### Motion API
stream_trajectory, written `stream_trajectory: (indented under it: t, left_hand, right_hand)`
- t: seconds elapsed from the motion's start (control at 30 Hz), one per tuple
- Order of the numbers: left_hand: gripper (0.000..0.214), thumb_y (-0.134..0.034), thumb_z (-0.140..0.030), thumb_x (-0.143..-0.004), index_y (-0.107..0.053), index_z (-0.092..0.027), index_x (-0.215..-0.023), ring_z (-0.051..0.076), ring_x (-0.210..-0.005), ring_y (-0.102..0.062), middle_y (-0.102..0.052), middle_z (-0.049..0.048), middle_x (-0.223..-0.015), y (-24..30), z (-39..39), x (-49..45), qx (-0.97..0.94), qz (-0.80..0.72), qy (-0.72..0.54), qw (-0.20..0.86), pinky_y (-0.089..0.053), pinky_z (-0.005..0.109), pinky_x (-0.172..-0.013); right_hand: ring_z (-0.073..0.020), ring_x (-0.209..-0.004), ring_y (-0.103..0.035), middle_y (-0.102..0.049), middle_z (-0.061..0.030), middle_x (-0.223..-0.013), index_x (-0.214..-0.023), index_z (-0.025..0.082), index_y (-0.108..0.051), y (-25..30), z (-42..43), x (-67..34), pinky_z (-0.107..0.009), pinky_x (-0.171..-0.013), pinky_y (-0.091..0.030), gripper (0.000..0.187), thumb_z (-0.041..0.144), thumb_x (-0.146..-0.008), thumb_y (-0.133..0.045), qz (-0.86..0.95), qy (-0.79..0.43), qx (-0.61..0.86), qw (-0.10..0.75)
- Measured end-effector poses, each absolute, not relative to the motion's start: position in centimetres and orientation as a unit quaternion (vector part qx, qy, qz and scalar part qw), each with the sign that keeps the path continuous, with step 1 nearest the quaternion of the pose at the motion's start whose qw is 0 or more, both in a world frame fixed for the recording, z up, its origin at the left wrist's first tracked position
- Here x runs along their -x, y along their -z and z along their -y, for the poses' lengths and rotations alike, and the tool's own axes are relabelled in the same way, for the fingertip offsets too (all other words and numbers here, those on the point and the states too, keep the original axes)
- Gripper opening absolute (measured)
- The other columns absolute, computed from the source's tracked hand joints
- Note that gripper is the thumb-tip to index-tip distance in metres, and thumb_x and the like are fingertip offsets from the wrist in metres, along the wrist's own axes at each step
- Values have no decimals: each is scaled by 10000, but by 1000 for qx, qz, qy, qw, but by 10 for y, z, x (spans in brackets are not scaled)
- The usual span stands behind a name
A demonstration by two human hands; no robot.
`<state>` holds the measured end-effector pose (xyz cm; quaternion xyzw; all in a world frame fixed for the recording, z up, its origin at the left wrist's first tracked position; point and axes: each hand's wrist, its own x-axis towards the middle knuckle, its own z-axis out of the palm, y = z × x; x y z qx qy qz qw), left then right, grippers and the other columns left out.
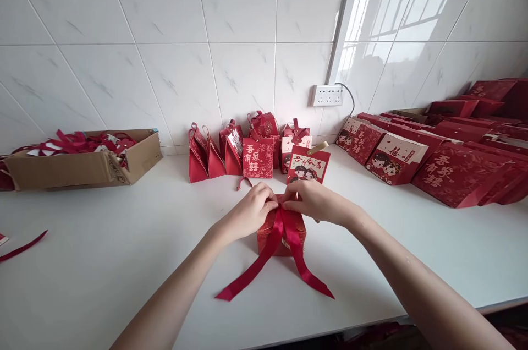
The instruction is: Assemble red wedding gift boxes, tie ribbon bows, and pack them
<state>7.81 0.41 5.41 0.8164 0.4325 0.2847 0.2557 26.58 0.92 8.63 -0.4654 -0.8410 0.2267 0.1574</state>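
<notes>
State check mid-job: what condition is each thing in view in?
Red ribbon: pinched at top, both tails loose; any knot hidden
Red gift box: upright, top partly hidden
Left hand: pinching the red ribbon
Right hand: pinching the red ribbon
Cardboard box: open, contents heaped
Ribbon strip at left: lying loose
Small red boxes behind: standing upright
Boxes at right: crowded close together
Socket strip: no plugs visible

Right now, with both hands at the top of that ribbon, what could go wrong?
The red ribbon might slip or twist if the left hand and right hand pull unevenly. A hard pull could dent or shift the red box beneath, which sits on the white table. The right hand might also knock the printed red card just beyond it.
</notes>
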Motion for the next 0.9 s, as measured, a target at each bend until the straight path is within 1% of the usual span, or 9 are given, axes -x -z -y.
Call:
stream_trajectory:
  t: [0.13,0.2,0.27,0.33,0.47,0.53,0.67,0.77,0.9]
  left_hand:
    - [155,-393,-189,-893,-466,-203,-758,175,-866,-525,-507,34,-931,-48,-4,-80,-801,-440,-310,262,-445,339,-829]
    - [159,-390,-170,-886,-455,-203,-744,176,-866,-518,-499,31,-909,-46,-4,-80,-797,-440,-318,263,-442,340,-833]
    - [163,-394,-161,-879,-446,-203,-730,176,-860,-511,-494,29,-891,-44,-4,-79,-796,-438,-323,265,-438,340,-835]
    - [166,-392,-165,-880,-441,-203,-727,173,-845,-504,-493,30,-887,-43,-4,-78,-795,-435,-326,268,-436,340,-827]
    - [170,-368,-189,-899,-437,-204,-745,167,-839,-495,-481,33,-898,-40,-4,-77,-793,-431,-334,273,-435,335,-822]
    - [171,-360,-201,-907,-433,-205,-753,167,-857,-493,-471,33,-901,-39,-3,-77,-792,-427,-339,275,-434,328,-831]
    - [178,-343,-216,-917,-401,-210,-749,161,-847,-481,-455,32,-907,-37,-2,-78,-790,-422,-349,276,-434,317,-826]
    - [174,-345,-219,-917,-387,-212,-748,160,-864,-481,-453,36,-923,-36,-1,-79,-787,-420,-352,282,-431,321,-853]
    - [132,-386,-214,-894,-441,-207,-774,165,-908,-497,-463,38,-953,-36,-1,-77,-787,-417,-348,294,-423,334,-895]
  right_hand:
    - [-128,-675,-584,-671,-13,-778,-782,186,-680,-76,-10,-264,-231,-615,-431,74,192,-780,-607,841,-242,431,219]
    - [-127,-661,-572,-662,-17,-778,-775,182,-663,-69,-12,-263,-236,-605,-424,85,215,-803,-590,839,-243,424,239]
    - [-125,-643,-551,-643,-24,-769,-778,173,-628,-64,-14,-264,-243,-595,-415,111,227,-836,-549,851,-236,402,243]
    - [-127,-641,-528,-618,-28,-754,-763,171,-583,-62,-17,-266,-251,-602,-410,118,200,-852,-511,870,-225,367,241]
    - [-132,-654,-510,-587,-27,-734,-730,178,-534,-61,-20,-272,-258,-622,-417,133,151,-847,-477,885,-218,333,243]
    - [-131,-676,-535,-606,-32,-773,-787,173,-566,-59,-19,-273,-254,-630,-432,104,173,-852,-484,877,-246,327,252]
    - [-122,-666,-566,-630,-41,-842,-873,166,-606,-53,-19,-271,-241,-599,-449,121,217,-845,-499,827,-336,342,292]
    - [-114,-641,-558,-630,-33,-821,-839,168,-614,-52,-19,-269,-237,-596,-443,90,205,-816,-535,828,-292,379,291]
    - [-117,-623,-520,-606,-27,-763,-756,170,-596,-54,-16,-265,-243,-586,-400,64,174,-799,-549,862,-205,391,248]
